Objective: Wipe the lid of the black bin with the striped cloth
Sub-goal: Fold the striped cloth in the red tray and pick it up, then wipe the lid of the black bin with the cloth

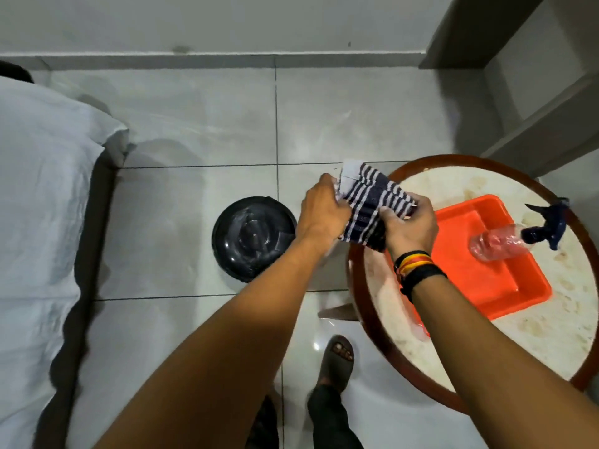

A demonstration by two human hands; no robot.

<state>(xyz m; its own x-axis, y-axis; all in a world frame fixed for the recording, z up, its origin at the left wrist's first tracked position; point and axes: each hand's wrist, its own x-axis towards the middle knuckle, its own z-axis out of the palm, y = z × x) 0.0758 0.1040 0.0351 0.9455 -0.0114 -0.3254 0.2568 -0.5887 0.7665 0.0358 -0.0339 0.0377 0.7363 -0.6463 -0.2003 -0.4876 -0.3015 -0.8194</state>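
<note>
Fingers [389, 213] of both the left hand [324, 212] and right hand [410, 228] pinch the navy-and-white striped cloth [369, 209], folded between them. Its lower edge hides behind the right hand. Left of it, the round glossy black bin lid [254, 238] sits partly covered by the left forearm.

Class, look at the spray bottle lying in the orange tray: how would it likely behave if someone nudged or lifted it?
The spray bottle lies on its side, so a nudge would probably roll it until the tray wall stops it. Its clear body looks nearly empty, so likely light. The trigger head overhangs the rim and may catch.
</note>
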